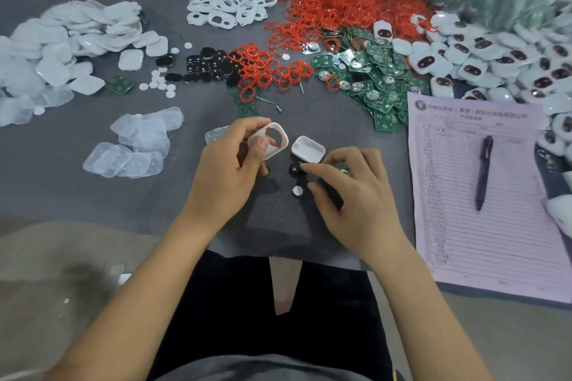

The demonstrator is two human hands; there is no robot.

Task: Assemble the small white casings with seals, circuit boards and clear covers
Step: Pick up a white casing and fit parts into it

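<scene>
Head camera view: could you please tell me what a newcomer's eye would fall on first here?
Most striking is the big heap of red seal rings at the top centre of the grey table, with green circuit boards spilling below it. Near the front edge, the left hand holds a white casing frame with a red seal in it, while the right hand pinches a small black part beside a white casing shell.

Bare forearms; grey shirt; black shorts.
</scene>
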